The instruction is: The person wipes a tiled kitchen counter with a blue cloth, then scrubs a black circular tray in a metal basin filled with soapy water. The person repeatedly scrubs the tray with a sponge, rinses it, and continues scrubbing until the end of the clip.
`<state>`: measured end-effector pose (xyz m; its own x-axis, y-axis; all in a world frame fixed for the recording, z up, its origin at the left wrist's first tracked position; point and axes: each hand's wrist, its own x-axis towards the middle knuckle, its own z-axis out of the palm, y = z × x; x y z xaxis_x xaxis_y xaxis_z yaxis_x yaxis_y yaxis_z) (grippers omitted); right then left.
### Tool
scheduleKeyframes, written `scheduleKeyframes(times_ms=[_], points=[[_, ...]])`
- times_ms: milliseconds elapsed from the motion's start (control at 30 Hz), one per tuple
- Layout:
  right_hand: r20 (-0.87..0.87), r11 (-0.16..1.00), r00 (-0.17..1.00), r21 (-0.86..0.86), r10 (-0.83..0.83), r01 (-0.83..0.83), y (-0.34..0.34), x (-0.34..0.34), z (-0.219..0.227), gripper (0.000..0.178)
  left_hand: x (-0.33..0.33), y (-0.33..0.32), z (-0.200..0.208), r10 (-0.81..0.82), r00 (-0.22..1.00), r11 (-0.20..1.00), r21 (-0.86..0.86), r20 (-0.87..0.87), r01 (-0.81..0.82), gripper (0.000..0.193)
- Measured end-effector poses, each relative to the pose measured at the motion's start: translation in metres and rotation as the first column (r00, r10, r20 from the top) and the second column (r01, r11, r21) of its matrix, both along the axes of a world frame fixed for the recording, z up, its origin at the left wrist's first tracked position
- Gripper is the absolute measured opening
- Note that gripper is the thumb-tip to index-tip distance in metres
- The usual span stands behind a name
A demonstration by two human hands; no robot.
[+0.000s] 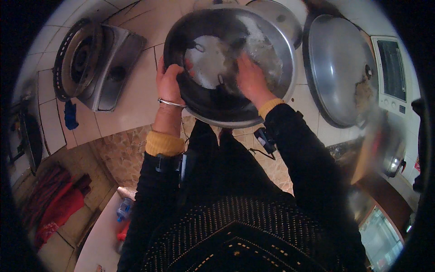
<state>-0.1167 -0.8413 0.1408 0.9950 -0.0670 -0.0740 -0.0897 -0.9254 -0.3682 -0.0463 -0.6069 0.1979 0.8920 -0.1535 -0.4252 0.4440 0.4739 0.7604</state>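
A large round wok (213, 108) with a dark inside and a silvery rim is tilted in front of me, with cloudy, shiny water (206, 59) pooled in it. My left hand (169, 85) is closed on its left rim, thumb over the edge and fingers at the outer wall. Inside the wok, my right hand (252, 80) reaches down to the wet surface on the right. Its fingertips are blurred and partly hidden, so I cannot make out whether they hold anything.
A gas stove (113, 68) stands to the left, a blue cloth (70, 115) by it. On the right, a big domed metal lid (337, 63) rests near a white oven-like appliance (392, 72). Another round lid (282, 18) lies behind the wok. Red cloth (61, 208) hangs at lower left.
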Motion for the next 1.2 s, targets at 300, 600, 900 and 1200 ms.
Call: scheduleKeyframes(times_ms=[300,600,900,1200], points=[[-0.041,0.979,0.996,0.187,0.085,-0.076,0.049,-0.075,0.024,0.048,-0.004,-0.004,0.006,0.123,0.992,0.991,-0.043,-0.02,-0.124,0.048],[-0.194,0.978,0.968,-0.101,0.16,-0.182,-0.016,-0.033,0.024,0.03,-0.009,-0.003,0.012,0.061,0.996,0.998,-0.019,-0.065,-0.062,0.042],[-0.085,0.97,0.981,-0.155,0.177,-0.188,0.017,-0.067,0.026,0.025,-0.011,-0.012,0.003,0.111,0.994,0.988,-0.107,-0.02,-0.113,0.044],[-0.092,0.865,0.982,0.467,-0.163,0.187,0.023,-0.066,0.089,0.021,-0.008,-0.006,0.0,0.038,0.999,0.999,-0.037,0.005,-0.038,0.052]])
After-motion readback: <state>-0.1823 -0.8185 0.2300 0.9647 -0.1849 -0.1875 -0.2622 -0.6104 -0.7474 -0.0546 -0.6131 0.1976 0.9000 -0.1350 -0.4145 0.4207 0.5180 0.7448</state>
